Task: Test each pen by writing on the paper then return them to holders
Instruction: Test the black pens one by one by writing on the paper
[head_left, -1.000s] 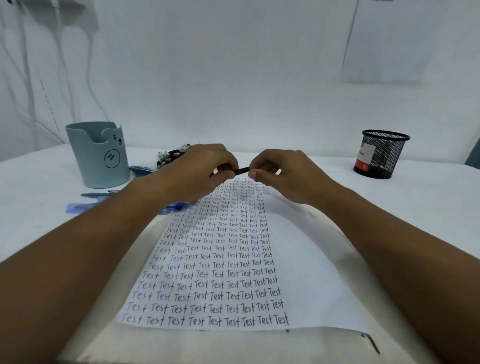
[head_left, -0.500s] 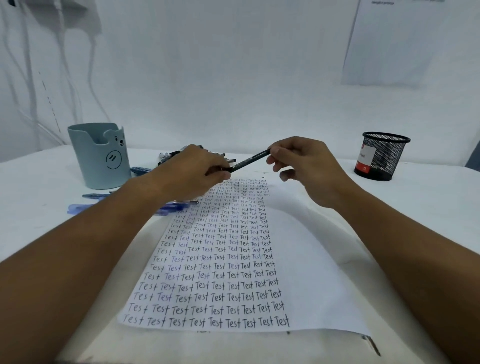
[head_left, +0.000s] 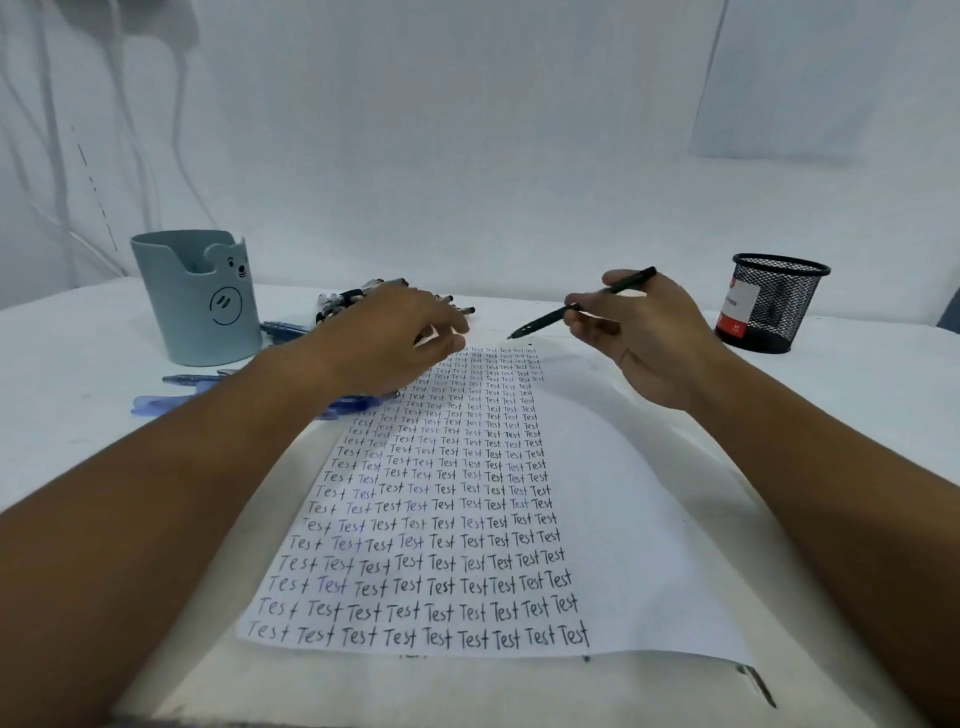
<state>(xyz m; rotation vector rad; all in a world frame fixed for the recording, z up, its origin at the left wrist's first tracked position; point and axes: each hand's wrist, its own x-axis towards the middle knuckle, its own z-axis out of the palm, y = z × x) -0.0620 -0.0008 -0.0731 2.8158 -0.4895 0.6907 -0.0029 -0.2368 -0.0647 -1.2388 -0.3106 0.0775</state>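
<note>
Black pen (head_left: 582, 304) is pinched in the right hand (head_left: 641, 338), tip hovering just above the top edge of the paper (head_left: 623, 519); the left hand (head_left: 387, 338) is held relaxed over the paper's upper left, gripping nothing. Little blank space is left near the tip, so a stroke could be run off onto the table (head_left: 857, 415); loose pens (head_left: 353, 301) beside the left hand could be knocked.

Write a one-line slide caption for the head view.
Right hand holds a black pen above the paper of "Test" rows.

White paper (head_left: 623, 519) lined with rows of black and blue "Test"; black pen (head_left: 582, 304); pale blue bear-faced holder (head_left: 200, 301); black mesh holder (head_left: 774, 301) with red-white label; white worktop (head_left: 857, 395).
</note>
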